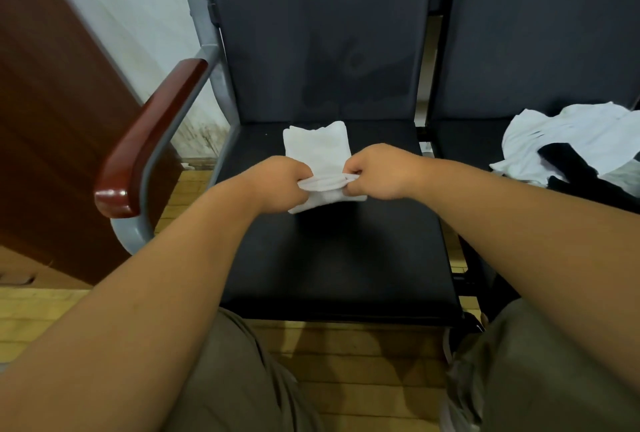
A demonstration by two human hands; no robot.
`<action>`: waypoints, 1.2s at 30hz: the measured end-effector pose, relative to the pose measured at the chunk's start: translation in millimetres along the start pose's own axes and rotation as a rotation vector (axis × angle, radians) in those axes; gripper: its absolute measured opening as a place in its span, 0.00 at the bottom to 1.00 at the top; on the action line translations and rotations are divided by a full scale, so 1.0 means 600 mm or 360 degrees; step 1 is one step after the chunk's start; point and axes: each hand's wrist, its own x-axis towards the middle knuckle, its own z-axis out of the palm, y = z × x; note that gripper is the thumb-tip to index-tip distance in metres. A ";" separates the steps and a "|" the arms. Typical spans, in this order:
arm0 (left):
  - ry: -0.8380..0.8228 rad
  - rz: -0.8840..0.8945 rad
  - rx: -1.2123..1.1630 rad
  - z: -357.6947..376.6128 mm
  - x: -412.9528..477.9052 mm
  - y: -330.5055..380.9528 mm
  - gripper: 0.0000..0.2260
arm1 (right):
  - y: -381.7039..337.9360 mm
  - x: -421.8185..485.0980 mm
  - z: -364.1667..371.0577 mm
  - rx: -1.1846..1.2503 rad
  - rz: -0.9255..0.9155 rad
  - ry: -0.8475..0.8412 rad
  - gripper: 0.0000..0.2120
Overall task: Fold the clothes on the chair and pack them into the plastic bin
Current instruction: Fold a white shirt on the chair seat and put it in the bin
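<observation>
The small white folded garment (317, 144) lay on the black padded seat (329, 251) of the metal-framed chair, toward the back half. Its far end rested flat on the cushion and its near edge was lifted between the two hands. The left hand (280, 178) had its fingers curled tight round the left corner of that near edge. The right hand (381, 171) gripped the right corner in the same way, knuckles up, so the layered hem stretched in a short band between them (the fingertips were tucked under the fabric and could not be made out). Both bare forearms reached in from the lower corners of the view, above knees in olive-grey trousers (225, 379). On the neighbouring black seat to the right sat a loose pile of unfolded clothes (561, 130), mostly white cloth, well apart from the hands, with a black garment (571, 168) draped across its near side. At the left of the chair a glossy reddish-brown wooden armrest (149, 140) ran along a grey metal frame (221, 85). Beyond it stood a dark brown wooden panel (52, 102), blurred. Yellowish wood flooring (346, 362) showed beneath the chairs.
</observation>
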 end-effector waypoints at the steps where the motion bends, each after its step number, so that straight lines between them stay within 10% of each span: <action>1: -0.0099 0.0022 -0.0015 -0.005 -0.008 -0.001 0.03 | 0.000 -0.008 -0.004 -0.0036 -0.0006 -0.0091 0.10; 8: -0.0748 -0.0010 -0.0573 -0.027 -0.056 0.014 0.10 | -0.009 -0.054 -0.038 0.0255 0.0035 -0.0829 0.08; 18: 0.0159 -0.0135 -0.0366 -0.030 0.020 -0.030 0.04 | 0.009 0.028 -0.020 0.0396 0.0109 0.0092 0.04; 36: -0.0035 -0.0407 -0.0051 0.042 0.132 -0.061 0.16 | 0.045 0.140 0.059 0.0010 0.0216 0.0066 0.10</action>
